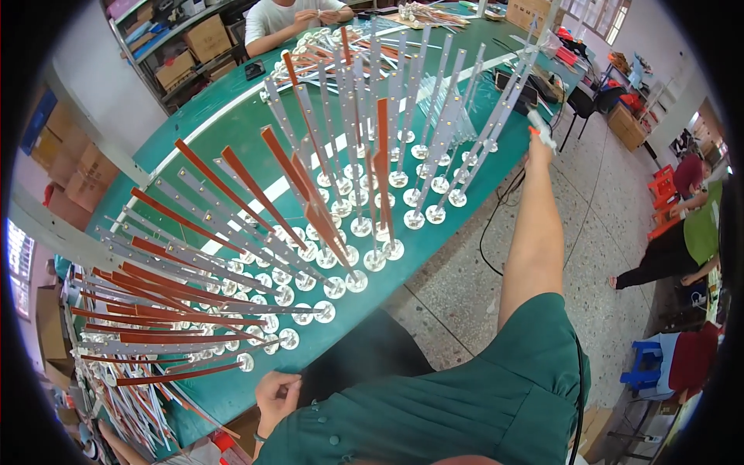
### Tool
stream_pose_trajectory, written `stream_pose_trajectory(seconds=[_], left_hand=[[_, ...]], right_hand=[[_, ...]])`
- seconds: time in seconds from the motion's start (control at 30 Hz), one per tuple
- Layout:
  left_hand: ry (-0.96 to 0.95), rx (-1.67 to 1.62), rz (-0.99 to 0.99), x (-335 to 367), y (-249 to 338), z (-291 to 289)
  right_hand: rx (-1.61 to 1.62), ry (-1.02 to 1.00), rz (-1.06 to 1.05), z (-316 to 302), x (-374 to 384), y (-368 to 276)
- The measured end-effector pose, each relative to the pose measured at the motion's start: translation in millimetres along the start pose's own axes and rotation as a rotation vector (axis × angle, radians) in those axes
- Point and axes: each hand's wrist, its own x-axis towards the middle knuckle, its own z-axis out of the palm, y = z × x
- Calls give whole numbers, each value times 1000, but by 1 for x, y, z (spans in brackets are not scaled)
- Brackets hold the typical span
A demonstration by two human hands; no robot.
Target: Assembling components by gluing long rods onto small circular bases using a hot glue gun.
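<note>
My right arm reaches out to the far right, past the table edge. My right hand (540, 149) is closed around a white glue gun (542, 130) with an orange part. Close to my body, by the near table edge, my left hand (278, 393) is curled shut, and nothing shows in its fingers. Between them, many light strips stand on clear round bases (356, 280) in crowded rows on the green table (403, 256). Some strips are grey with small dots, such as the strip (442, 132); others show a brown side, such as the strip (209, 174). Several lean outward.
Loose strips (136, 395) lie heaped at the table's left end. Across the table sits a person (280, 27) beside another pile of strips. A black cable (484, 240) hangs toward the floor on the right. Farther right are another person (682, 240) and a blue stool (642, 366).
</note>
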Motion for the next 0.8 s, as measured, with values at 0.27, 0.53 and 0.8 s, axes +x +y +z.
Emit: stream_pose_trajectory(seconds=[0.27, 0.53, 0.8], left_hand=[[-28, -25, -32, 3, 10, -1], [-85, -33, -19, 0, 10, -8], [-88, -146, -51, -4, 3, -10]], right_hand=[[-2, -6, 220, -3, 3, -139], [81, -30, 192, -29, -23, -145], [608, -529, 224, -121, -142, -134]])
